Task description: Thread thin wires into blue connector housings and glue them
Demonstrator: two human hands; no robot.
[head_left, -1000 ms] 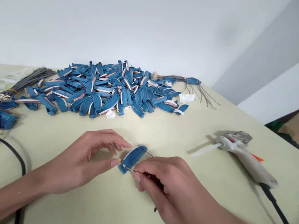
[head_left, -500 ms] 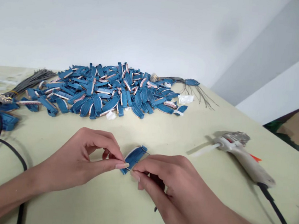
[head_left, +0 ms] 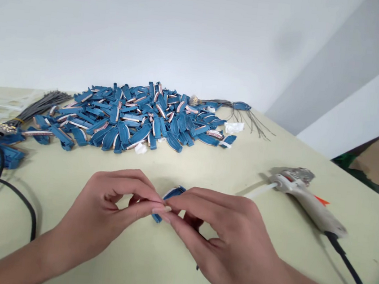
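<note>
Left hand (head_left: 161, 205) and right hand (head_left: 173, 207) pinched together over a blue curved piece (head_left: 174, 192), anything between the fingertips indiscernible, glue gun (head_left: 311, 204) to the right.

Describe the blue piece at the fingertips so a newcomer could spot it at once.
Start from the big heap of blue pieces on the pale table. Come towards the camera to where the left hand and right hand meet: the blue piece shows behind their fingertips, partly hidden. No other blue piece is at the hands.
</note>
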